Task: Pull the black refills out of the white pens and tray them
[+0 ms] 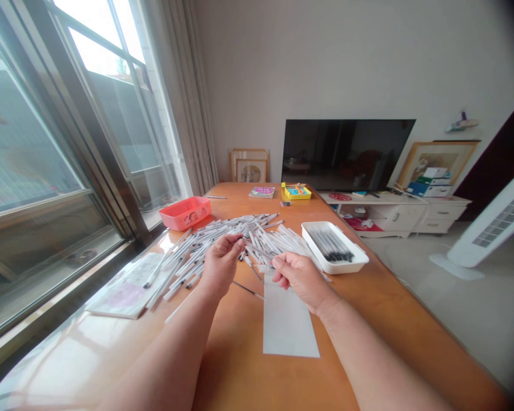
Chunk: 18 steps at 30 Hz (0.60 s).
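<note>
Above a loose heap of white plastic pens [263,240], my left hand [221,264] has its fingertips pinched on a thin, dark-tipped pen refill [242,238]. My right hand [297,279] hangs close by at the heap's near edge, fingers curled inward; whatever they may hold is too small to make out. A single refill [248,290] lies on the table below the gap between my hands. Under my right wrist is a white paper strip [289,325]. A white plastic tray [338,265] of black-tipped refills stands to the right of my right hand.
The orange wooden table [240,371] runs along a window [47,171]. A red plastic basket [185,213], papers [126,285], a book [261,192] and a yellow box [297,192] stand on it. Beyond are a television [346,154] and a white cabinet [394,214].
</note>
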Each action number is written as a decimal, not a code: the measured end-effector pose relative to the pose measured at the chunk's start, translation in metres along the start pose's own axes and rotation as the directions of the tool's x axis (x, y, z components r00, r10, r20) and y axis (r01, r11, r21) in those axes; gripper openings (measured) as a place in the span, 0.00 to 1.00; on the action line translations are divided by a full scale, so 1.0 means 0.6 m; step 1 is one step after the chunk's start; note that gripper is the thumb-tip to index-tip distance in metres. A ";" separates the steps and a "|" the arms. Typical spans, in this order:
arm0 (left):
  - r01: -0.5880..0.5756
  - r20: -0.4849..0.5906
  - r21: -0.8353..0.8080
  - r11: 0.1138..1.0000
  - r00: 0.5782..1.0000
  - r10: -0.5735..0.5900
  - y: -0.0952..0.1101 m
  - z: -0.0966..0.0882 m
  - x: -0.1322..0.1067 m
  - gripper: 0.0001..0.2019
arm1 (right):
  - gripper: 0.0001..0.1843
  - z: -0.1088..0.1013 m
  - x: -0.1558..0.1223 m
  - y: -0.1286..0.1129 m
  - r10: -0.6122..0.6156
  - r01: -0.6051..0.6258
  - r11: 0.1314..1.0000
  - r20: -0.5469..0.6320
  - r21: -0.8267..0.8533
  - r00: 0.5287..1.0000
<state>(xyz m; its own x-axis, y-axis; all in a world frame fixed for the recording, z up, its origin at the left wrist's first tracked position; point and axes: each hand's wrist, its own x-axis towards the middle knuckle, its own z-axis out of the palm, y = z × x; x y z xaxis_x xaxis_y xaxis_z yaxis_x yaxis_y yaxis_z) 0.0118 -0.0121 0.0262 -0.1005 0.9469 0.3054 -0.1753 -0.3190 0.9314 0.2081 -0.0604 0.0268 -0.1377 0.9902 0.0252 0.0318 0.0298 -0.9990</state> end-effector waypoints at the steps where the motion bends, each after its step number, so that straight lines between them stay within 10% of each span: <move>1: 0.007 0.005 -0.003 1.000 1.000 -0.007 0.001 -0.001 0.000 0.19 | 0.17 -0.001 0.000 0.000 0.003 -0.003 1.000 0.000 0.005 1.000; 18: 0.278 0.086 -0.329 0.902 0.961 -0.264 0.020 -0.015 0.003 0.13 | 0.20 0.000 -0.001 -0.001 -0.036 0.035 0.999 -0.042 -0.021 0.998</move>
<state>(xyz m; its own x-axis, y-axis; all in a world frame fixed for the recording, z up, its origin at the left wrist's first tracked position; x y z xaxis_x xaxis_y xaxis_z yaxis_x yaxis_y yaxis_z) 0.0007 -0.0144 0.0361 0.0340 0.9974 0.0642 -0.5086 -0.0381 0.8601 0.2084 -0.0613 0.0272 -0.0974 0.9933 0.0625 0.0473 0.0673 -0.9966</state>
